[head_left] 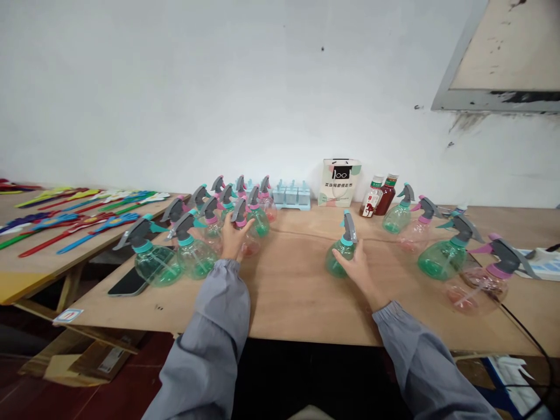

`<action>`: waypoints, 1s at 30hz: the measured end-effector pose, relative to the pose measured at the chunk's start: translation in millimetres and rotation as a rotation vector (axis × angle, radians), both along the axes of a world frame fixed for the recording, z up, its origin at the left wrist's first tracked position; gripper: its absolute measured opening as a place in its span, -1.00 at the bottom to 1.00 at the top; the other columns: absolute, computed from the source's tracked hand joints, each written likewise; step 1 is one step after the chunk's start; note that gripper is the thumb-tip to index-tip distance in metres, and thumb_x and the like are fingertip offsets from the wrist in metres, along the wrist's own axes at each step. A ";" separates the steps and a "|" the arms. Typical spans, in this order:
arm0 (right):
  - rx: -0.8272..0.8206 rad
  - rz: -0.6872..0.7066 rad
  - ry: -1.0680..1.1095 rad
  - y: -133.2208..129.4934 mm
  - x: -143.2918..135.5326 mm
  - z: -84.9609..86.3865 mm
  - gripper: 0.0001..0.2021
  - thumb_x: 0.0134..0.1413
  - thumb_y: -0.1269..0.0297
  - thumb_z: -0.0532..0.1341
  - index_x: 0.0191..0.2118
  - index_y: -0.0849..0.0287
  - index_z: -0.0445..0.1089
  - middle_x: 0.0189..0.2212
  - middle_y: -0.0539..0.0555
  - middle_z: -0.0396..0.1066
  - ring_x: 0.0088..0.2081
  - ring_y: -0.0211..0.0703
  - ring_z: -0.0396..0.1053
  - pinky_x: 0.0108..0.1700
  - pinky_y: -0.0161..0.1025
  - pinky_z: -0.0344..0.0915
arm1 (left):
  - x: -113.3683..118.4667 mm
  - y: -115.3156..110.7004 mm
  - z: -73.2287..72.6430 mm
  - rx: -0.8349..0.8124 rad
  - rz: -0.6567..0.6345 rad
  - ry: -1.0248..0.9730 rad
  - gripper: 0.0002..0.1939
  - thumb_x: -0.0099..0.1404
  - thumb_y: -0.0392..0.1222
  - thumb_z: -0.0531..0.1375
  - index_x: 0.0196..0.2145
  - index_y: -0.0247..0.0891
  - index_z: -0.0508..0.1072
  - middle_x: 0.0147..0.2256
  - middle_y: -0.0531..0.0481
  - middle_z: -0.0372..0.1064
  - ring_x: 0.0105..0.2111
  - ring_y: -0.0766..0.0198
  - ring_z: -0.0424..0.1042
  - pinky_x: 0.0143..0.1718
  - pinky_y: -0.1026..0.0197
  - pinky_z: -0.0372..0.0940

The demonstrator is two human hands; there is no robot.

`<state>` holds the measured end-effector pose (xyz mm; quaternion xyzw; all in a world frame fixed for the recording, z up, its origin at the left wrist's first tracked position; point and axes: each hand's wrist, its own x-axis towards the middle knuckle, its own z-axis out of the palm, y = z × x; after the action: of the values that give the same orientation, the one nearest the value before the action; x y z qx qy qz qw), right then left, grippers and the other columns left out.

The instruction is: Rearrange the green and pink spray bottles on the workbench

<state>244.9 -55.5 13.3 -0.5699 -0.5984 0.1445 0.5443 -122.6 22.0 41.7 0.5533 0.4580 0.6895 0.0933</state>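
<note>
My left hand (pixel 235 238) is closed round the neck of a pink spray bottle (pixel 250 246) with a grey and pink trigger head, at the right edge of a cluster of spray bottles. Several green bottles, such as the near green spray bottle (pixel 158 265), stand in that cluster among pink ones. Right of the table's middle, my right hand (pixel 356 267) grips a green spray bottle (pixel 339 256) from its right side; it stands upright with a teal collar. The fingers behind this bottle are partly hidden.
More spray bottles (pixel 441 259) stand on the right. Along the wall are a light-blue ice-pop mould (pixel 292 195), a paper bag (pixel 339 186) and two drink bottles (pixel 385 195). A phone (pixel 129 283) lies front left. A black cable (pixel 525 326) hangs over the right edge.
</note>
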 end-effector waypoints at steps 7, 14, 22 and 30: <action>-0.001 0.007 0.003 -2.0 -1.2 1.4 -0.38 -0.16 -0.32 0.29 -0.17 0.06 0.16 -0.23 0.22 0.54 -0.19 0.18 0.53 -0.17 0.02 0.42 | 5.5 -7.4 5.3 0.067 0.064 0.019 0.03 -0.05 0.17 0.49 0.22 -0.21 0.08 0.15 -0.29 0.26 0.10 0.03 0.43 0.17 -0.08 0.33; 0.024 0.001 0.003 1.0 -1.3 -1.5 -0.40 -0.17 -0.27 0.31 -0.18 0.05 0.14 -0.26 0.20 0.53 -0.22 0.18 0.53 -0.19 0.06 0.44 | 44.6 -60.3 17.0 0.360 0.344 0.134 0.04 -0.01 0.13 0.48 0.27 -0.05 0.02 0.21 -0.26 0.06 0.14 -0.11 0.29 0.15 -0.26 0.27; 0.133 0.238 0.010 -0.8 -35.0 -18.8 -0.36 -0.09 0.03 0.32 0.06 0.07 0.06 -0.01 0.27 0.42 0.01 0.12 0.49 0.05 0.09 0.44 | 171.1 -82.9 25.6 -0.060 -0.401 0.350 0.09 0.05 0.18 0.43 0.34 -0.22 -0.02 0.33 -0.38 0.02 0.36 -0.17 0.08 0.32 -0.22 0.10; 0.074 0.372 -0.105 -30.5 -34.7 9.3 -0.37 0.02 -0.02 0.31 0.16 0.06 0.12 0.19 0.29 0.35 0.23 0.21 0.34 0.22 0.17 0.33 | 192.5 -62.8 11.8 -0.173 -0.494 0.105 -0.52 0.20 -0.07 0.34 0.04 -0.19 0.35 -0.10 -0.17 0.42 -0.01 0.02 0.43 0.10 -0.06 0.29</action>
<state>210.3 -86.0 22.6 -0.4360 -0.7260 0.1906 0.4966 70.0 -40.8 53.5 0.6731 0.3705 0.5745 0.2821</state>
